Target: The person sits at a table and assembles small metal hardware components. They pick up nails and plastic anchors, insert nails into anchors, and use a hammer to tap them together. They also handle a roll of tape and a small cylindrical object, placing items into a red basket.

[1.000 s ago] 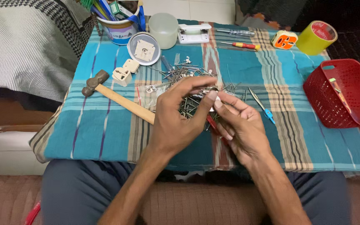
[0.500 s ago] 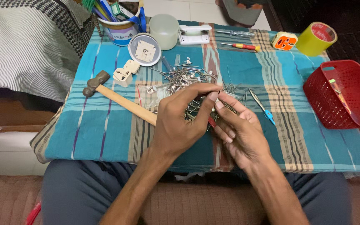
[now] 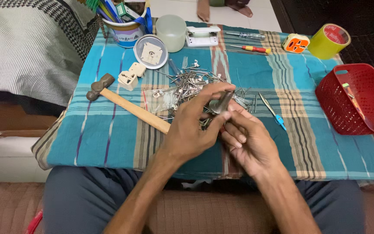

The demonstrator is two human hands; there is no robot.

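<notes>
The left hand point(image 3: 191, 130) and right hand point(image 3: 249, 145) meet over the middle of the table, fingers curled in close. Between them they pinch a small grey metal piece point(image 3: 220, 104), held tilted just above the nail pile point(image 3: 191, 86); it is blurred, so it may be a large nail or a small fitting, and which fingers bear the hold cannot be told. The left thumb and forefinger close on its upper end, and the right fingertips point(image 3: 232, 113) touch its lower end. Something red shows just under the right fingers, mostly hidden.

The pile of nails spreads on the checked blue cloth point(image 3: 109, 130) just beyond the hands. To the left lies a hammer point(image 3: 126, 106), its wooden handle running under the left hand. Near the hammer head sit two small cream plugs point(image 3: 130, 76). Right of the hands lies a blue-tipped tweezer point(image 3: 272, 110). At the far edge stand a tool-filled cup point(image 3: 126, 28), a round lid point(image 3: 150, 51), a pale jar point(image 3: 170, 30), two screwdrivers point(image 3: 249, 43) and a yellow tape roll point(image 3: 332, 40). A red basket point(image 3: 353, 97) sits at the right edge.
</notes>
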